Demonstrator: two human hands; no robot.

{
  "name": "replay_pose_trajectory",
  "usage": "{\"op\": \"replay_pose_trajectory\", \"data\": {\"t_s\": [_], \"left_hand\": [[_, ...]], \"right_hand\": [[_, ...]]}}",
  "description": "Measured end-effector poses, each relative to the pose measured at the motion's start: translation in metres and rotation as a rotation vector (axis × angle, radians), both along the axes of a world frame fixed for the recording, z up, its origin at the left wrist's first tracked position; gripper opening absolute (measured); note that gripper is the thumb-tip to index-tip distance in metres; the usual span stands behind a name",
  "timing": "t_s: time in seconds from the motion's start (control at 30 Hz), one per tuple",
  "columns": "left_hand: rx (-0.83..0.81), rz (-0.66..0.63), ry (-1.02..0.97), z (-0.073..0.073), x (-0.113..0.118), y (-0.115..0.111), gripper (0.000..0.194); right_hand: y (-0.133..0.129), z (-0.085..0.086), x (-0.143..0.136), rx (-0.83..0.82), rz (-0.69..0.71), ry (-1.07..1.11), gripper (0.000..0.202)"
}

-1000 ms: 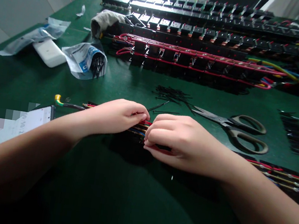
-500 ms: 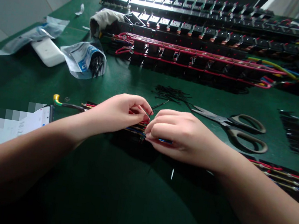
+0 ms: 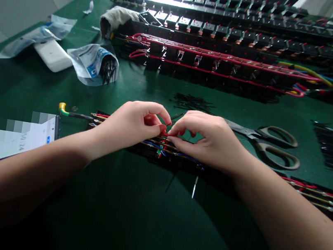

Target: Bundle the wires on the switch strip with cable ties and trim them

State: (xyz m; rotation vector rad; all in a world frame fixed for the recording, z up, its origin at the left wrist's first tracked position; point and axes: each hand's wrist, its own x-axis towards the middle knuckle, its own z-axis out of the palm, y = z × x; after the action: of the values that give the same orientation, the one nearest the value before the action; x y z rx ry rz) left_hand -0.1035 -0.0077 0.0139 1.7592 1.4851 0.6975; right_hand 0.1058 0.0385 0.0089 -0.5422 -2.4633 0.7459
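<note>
Hands (image 3: 204, 134) now at red wire (image 3: 166, 135)

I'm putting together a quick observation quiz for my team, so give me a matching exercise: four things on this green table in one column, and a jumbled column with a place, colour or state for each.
Things
1. Scissors
2. Rounded case
3. Phone
4. Bent cable end

Places, colours, states
A. Screen lit, image partly pixelated
B. Blade tips hidden behind the right hand
C. Yellow and green
D. White, lying between two plastic bags

Right pairs
1-B
2-D
3-A
4-C
</note>
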Motion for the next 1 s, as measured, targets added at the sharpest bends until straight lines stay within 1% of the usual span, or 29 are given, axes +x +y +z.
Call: {"op": "replay_pose_trajectory", "data": {"t_s": [0.1,0.27,0.43,0.63,1.0], "left_hand": [[0.036,-0.008,0.057,-0.0011,-0.0006,-0.0012,0.015],[0.108,-0.043,0.128,-0.0039,-0.0017,-0.0010,0.015],[0.128,-0.057,0.135,-0.0054,-0.0025,-0.0002,0.014],[0.130,-0.061,0.150,-0.0038,-0.0022,-0.0004,0.014],[0.142,-0.086,0.143,-0.0018,-0.0016,-0.0020,0.014]], "right_hand": [[0.0006,0.0007,0.0004,-0.053,-0.011,0.003,0.003],[-0.0001,0.0009,-0.0001,-0.052,-0.062,0.010,0.005],[0.0001,0.0012,-0.0013,-0.045,-0.079,0.014,0.007],[0.0007,0.0012,0.0000,-0.039,-0.080,0.022,0.010],[0.0008,0.0000,-0.0015,-0.041,-0.079,0.023,0.007]]}}
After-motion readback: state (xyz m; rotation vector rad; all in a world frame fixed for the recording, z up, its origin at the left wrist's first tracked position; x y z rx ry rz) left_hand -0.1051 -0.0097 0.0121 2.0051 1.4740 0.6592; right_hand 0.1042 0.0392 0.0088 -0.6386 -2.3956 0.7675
